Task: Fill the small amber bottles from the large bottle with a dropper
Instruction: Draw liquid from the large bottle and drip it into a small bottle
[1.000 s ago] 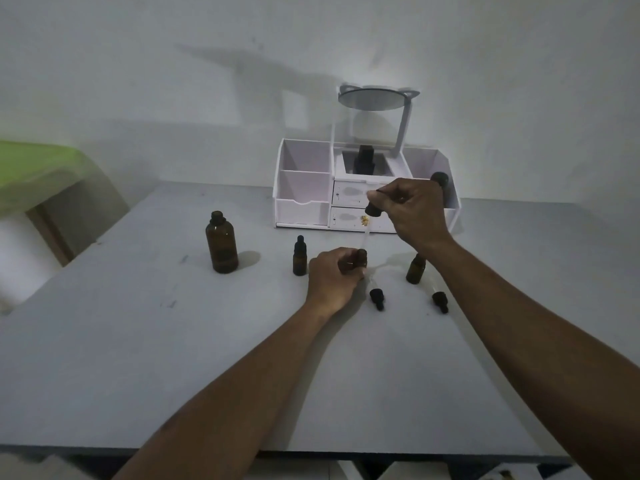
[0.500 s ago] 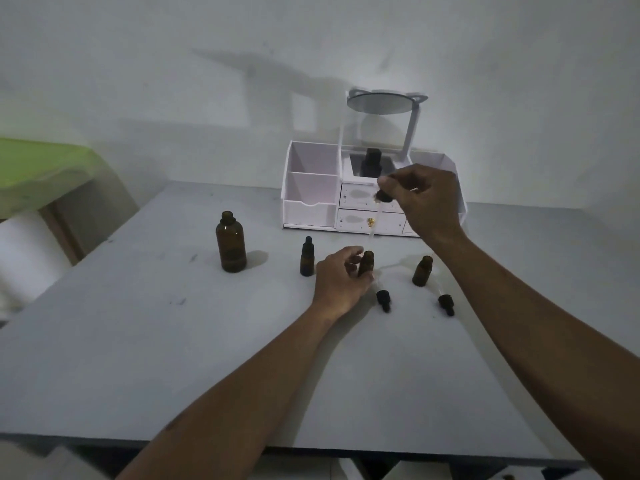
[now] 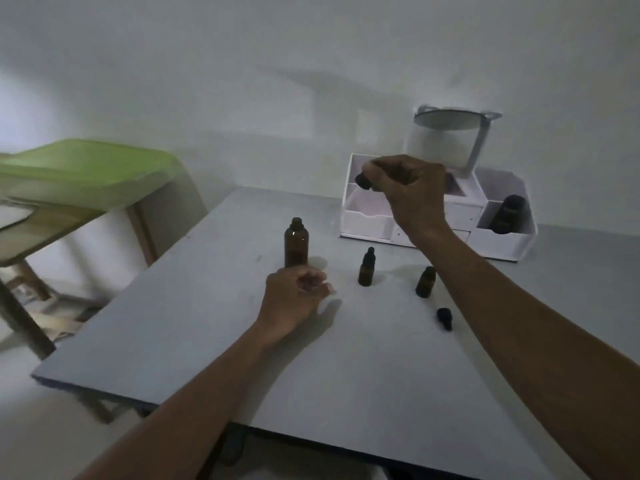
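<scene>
One dropper (image 3: 363, 180) is pinched by right hand (image 3: 412, 192); left hand (image 3: 294, 299) is loosely curled, empty. Refill expected: tip must be aligned into big bottle (image 3: 296, 242).

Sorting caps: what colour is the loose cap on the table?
Black; the loose cap shows best in the head view.

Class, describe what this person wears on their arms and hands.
Nothing worn shows. The left hand and right hand are bare: no gloves, rings or watch visible. The left forearm and right forearm are uncovered to the picture's edge, no sleeve in view. Dim light could hide small details.
</scene>
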